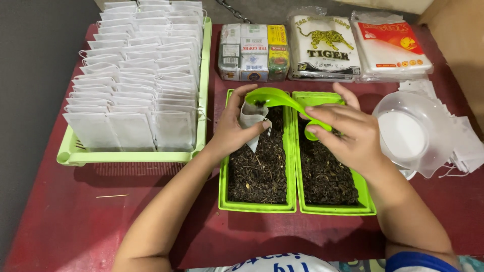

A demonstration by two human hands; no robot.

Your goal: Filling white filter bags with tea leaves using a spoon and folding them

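Your left hand pinches an open tea bag; right hand grips green scoop, tipping leaves in. Basket nearly full of filled bags; both trays hold plenty of leaf.

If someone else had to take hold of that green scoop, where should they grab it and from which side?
Probably by the handle end, coming from the right. The green scoop lies tilted, its bowl tipped left over the small white bag in the left hand, so that end is loaded and busy. The narrow handle points right and down, where the right hand already pinches it.
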